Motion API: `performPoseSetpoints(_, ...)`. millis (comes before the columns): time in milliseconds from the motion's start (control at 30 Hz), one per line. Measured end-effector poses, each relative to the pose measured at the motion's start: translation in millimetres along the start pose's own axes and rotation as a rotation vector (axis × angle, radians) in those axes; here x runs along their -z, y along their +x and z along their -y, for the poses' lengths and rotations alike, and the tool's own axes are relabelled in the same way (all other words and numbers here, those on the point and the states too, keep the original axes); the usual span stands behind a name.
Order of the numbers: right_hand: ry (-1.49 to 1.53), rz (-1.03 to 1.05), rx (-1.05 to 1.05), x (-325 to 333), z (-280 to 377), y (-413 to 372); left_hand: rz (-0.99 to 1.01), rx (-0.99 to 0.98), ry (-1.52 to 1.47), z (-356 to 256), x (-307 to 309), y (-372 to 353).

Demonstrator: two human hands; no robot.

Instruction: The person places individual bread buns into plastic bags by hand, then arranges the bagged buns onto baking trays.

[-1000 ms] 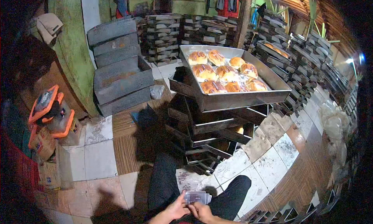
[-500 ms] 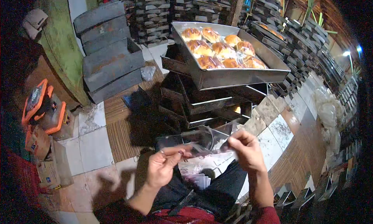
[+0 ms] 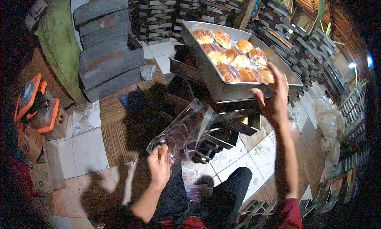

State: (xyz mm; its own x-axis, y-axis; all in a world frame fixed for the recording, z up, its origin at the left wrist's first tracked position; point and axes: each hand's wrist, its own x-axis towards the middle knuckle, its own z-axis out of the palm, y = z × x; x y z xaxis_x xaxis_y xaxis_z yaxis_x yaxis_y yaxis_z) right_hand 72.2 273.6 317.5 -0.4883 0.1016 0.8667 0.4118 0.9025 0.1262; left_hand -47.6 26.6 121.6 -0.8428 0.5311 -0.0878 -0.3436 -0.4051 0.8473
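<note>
My left hand (image 3: 159, 167) grips a clear plastic bag (image 3: 184, 127) by its lower corner, thumb pressed against the fingers. The bag stands up and away from that hand, over my lap. My right hand (image 3: 276, 96) is raised at the front edge of a metal tray (image 3: 234, 93), thumb and fingers apart and nothing between them. Its fingertips overlap the nearest right bun in this view. Several glossy brown-topped buns (image 3: 237, 56) sit in the tray, some with shiny plastic around them. The tray rests tilted on a stack of dark trays (image 3: 184, 68).
Dark metal trays (image 3: 111, 62) are piled at the left, with crumpled clear plastic (image 3: 147, 72) beside them. An orange-edged container (image 3: 49, 117) stands far left. More tray stacks (image 3: 156, 18) line the back and right. Plastic bags (image 3: 329, 117) hang at the right.
My right hand has let go of the plastic bag and moved up and right to the tray of buns. My left hand keeps the bag, now held more upright.
</note>
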Motion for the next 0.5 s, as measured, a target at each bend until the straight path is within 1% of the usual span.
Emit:
performPoseSetpoints(33,-0.039,0.157,0.085,-7,-16,2,-0.005,0.026,-0.066,3,2,6)
performPoseSetpoints(67,0.067,0.267,0.087,-6,-20,8,-0.017,0.025,-0.074,8,5,9)
performPoseSetpoints(100,0.113,0.333,-0.022,-7,-24,6,-0.037,0.039,-0.094,13,8,9)
performPoseSetpoints(167,0.098,0.261,-0.024,-11,-13,1,-0.065,0.047,-0.136,30,10,14)
performPoseSetpoints(200,0.13,0.288,-0.047,-3,2,1,0.012,0.109,-0.275,43,13,12)
performPoseSetpoints(233,0.088,0.314,0.003,10,23,3,0.096,0.17,-0.41,56,16,7)
performPoseSetpoints(300,0.338,0.599,-0.082,43,48,16,0.064,0.265,-0.271,87,22,-17)
performPoseSetpoints(333,0.532,0.598,-0.079,49,35,30,0.177,0.272,0.036,129,48,-33)
performPoseSetpoints(367,0.726,0.597,-0.075,51,21,50,0.287,0.271,0.343,142,56,-35)
performPoseSetpoints(400,0.536,0.471,-0.286,51,18,70,0.399,0.403,0.425,155,59,-46)
performPoseSetpoints(433,0.272,0.475,-0.312,35,-8,93,0.524,0.526,0.511,140,48,-54)
performPoseSetpoints(467,0.033,0.456,-0.256,11,-22,114,0.611,0.474,0.647,131,36,-55)
performPoseSetpoints(500,0.031,0.508,-0.358,-20,-35,126,0.686,0.418,0.783,127,30,-54)
